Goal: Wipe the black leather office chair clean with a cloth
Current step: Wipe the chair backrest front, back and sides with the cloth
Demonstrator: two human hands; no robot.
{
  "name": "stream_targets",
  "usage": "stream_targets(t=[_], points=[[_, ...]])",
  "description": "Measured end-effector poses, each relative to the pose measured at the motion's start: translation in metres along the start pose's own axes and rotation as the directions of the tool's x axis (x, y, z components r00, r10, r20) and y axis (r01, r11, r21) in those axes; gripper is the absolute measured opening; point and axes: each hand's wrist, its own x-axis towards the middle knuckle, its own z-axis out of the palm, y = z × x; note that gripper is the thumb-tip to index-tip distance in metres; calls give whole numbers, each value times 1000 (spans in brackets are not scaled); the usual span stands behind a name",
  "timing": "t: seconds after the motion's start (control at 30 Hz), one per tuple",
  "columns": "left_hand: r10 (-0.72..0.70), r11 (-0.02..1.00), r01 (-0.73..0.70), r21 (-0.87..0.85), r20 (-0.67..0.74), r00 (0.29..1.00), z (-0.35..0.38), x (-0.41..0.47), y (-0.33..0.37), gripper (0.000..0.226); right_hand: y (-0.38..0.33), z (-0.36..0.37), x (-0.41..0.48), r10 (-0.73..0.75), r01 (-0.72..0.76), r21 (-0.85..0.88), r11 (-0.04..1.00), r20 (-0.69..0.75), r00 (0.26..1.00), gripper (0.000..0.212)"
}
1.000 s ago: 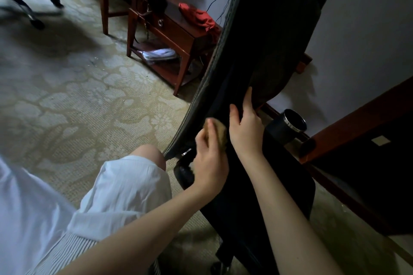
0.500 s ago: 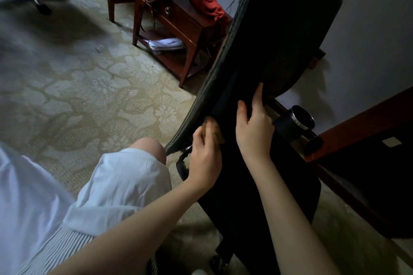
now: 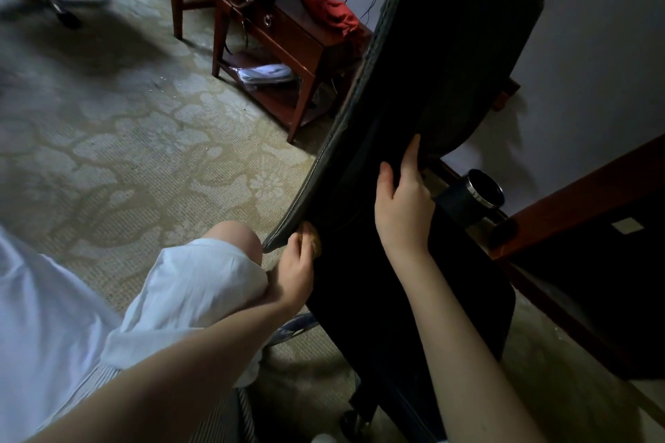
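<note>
Head cam: the black leather chair (image 3: 414, 119) fills the middle, its back slanting over the carpet (image 3: 144, 155), right by the knee (image 3: 234, 241). The right hand (image 3: 403, 205) lies flat on the dark back panel, fingers straight and gripping nothing, so I'd guess it's just steadying the thing. The left hand (image 3: 293, 273) is curled round the small tan cloth (image 3: 312, 239), pressing it into the stitched edge's bottom corner, probably the bit being scrubbed.

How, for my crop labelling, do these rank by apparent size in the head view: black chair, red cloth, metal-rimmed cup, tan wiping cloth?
1. black chair
2. red cloth and metal-rimmed cup: look alike, unranked
3. tan wiping cloth, mostly hidden in the left hand
</note>
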Motion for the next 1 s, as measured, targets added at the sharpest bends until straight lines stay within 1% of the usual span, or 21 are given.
stream_targets(t=[0.03,0.07,0.1,0.13,0.17,0.2,0.23,0.27,0.3,0.37,0.43,0.5,0.57,0.63,0.7,0.77,0.83,0.93,1.0], points=[[-31,999,31,12,45,998,3,-1,-3,38,-1,-1,0,0,0,1,1000,7,1000,58],[-41,999,39,33,67,997,3,-2,-4,32,-1,-2,0,-2,2,4,1000,15,1000,58],[-78,996,72,47,128,989,-2,-3,-4,23,-1,-4,0,-2,2,9,1000,23,1000,58],[-89,996,89,11,153,984,-4,-4,-4,20,-2,-5,-1,2,-2,14,1000,32,999,58],[-93,993,104,-54,181,979,-9,-4,-1,34,-2,-5,0,7,-8,19,1000,41,999,58],[-93,988,111,-108,159,983,-13,-4,0,45,-3,-5,-1,12,-13,22,1000,44,999,58],[-99,972,121,-203,112,989,-23,-5,7,48,-3,-5,-1,13,-15,25,1000,42,999,58],[-102,945,119,-304,71,992,-32,-5,12,47,-4,-4,-2,12,-13,28,1000,37,999,58],[-65,923,66,-380,14,998,-46,-5,21,45,-4,-3,-3,9,-10,32,999,31,999,58],[77,873,-116,-474,-100,992,-74,-3,41,43,-5,-3,-3,9,-10,34,999,29,1000,58],[183,801,-278,-530,-226,957,-104,5,61,42,-7,-5,-3,25,-26,25,999,43,999,59],[248,769,-396,-502,-336,908,-134,19,79,40,-10,-6,-3,47,-50,46,998,65,997,60],[300,759,-479,-441,-417,858,-162,38,90,39,-13,-9,-3,82,-95,133,986,101,991,60],[360,761,-551,-342,-484,798,-186,59,97,37,-14,-13,-2,76,-97,183,978,116,990,61],[454,745,-632,-214,-533,714,-206,80,103,37,-16,-19,1,43,-61,202,977,89,995,62],[540,724,-683,-98,-536,649,-221,102,110,36,-23,-27,6,2,-16,221,975,65,998,64],[614,706,-708,-3,-496,614,-233,122,120,37,-32,-35,13,-28,14,226,974,59,998,67],[668,703,-706,82,-418,616,-240,142,134,40,-46,-46,24,-68,59,260,964,28,997,70],[693,675,-734,78,-407,594,-237,147,134,39,-51,-50,30,-105,101,279,955,2,994,69]])
